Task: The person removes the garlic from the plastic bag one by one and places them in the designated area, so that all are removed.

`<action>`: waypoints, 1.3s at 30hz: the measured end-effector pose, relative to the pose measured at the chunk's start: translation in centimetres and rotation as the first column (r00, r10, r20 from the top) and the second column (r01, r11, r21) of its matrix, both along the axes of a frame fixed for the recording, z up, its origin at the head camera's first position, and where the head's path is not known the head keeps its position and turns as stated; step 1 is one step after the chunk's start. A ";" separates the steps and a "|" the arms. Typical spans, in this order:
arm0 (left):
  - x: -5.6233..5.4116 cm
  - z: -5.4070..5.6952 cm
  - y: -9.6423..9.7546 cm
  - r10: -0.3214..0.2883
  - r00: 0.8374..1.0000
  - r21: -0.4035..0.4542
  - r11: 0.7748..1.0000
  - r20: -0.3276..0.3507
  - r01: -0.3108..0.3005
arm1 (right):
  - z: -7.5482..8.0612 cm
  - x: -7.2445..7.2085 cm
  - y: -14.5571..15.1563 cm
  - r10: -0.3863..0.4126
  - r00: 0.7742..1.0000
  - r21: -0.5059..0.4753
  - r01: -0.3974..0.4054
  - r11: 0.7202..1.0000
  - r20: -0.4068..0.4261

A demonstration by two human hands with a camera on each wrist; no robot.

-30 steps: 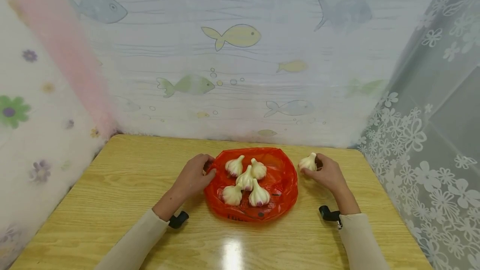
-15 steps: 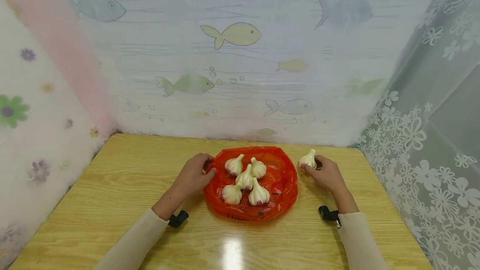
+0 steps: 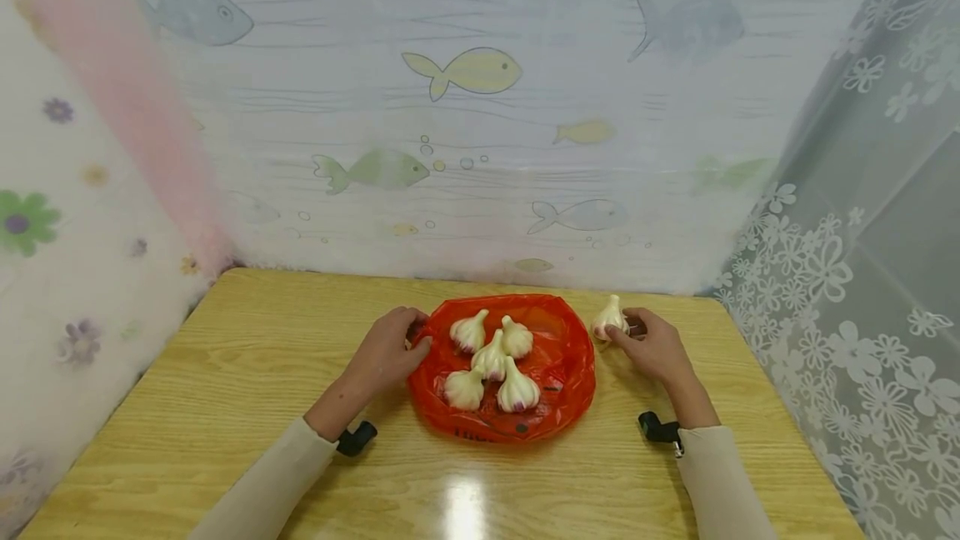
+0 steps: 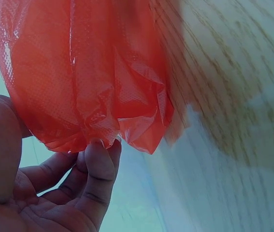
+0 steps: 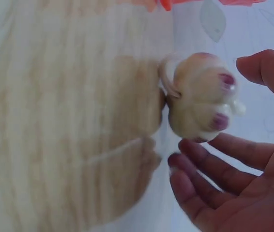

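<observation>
In the head view a red plastic bag (image 3: 558, 407) lies spread on the table, with several garlic bulbs (image 3: 517, 394) on it. At the bag's left edge is my left hand (image 3: 386, 348); in the left wrist view its curled fingers (image 4: 98, 164) and thumb hold the crinkled rim. One separate garlic bulb (image 3: 611, 319) stands upright on the table, right of the bag. Beside that bulb is my right hand (image 3: 652, 344). The right wrist view shows the thumb (image 5: 258, 67) apart from the bulb, and fingertips close below it; whether they touch is unclear.
The wooden table (image 3: 285, 340) ends at a fish-patterned curtain (image 3: 480, 190) at the back. A lace-patterned drape (image 3: 840, 340) borders the right side, and a flowered sheet (image 3: 90, 273) the left. Black wrist camera mounts (image 3: 357, 438) sit at both wrists.
The bulb at my right hand has gone slightly left and now stands more upright. My right hand's fingers have loosened from it. My left hand and the bag have stayed put.
</observation>
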State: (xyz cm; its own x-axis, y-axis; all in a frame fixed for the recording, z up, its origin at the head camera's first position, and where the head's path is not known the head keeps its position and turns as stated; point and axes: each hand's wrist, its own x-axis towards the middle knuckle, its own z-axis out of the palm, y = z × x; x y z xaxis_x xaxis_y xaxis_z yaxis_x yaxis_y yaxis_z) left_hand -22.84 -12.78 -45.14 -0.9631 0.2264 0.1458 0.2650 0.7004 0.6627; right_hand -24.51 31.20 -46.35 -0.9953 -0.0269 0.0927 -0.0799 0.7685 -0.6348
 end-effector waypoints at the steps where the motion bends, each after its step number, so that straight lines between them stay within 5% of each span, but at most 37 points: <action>1: 0.0 0.0 0.0 0.001 1.000 0.001 1.000 0.001 -0.001 | 0.1 0.0 0.0 -0.001 1.000 -0.004 0.002 1.000 0.004; 21: 0.1 0.3 0.0 -0.002 1.000 0.010 1.000 -0.001 0.002 | 2.8 0.8 -0.5 -0.076 0.987 -0.031 0.072 0.997 -0.139; 39: 0.1 0.2 0.0 -0.004 1.000 0.009 1.000 -0.014 0.004 | 5.9 2.6 -3.9 -0.027 0.969 -0.027 0.022 0.999 -0.244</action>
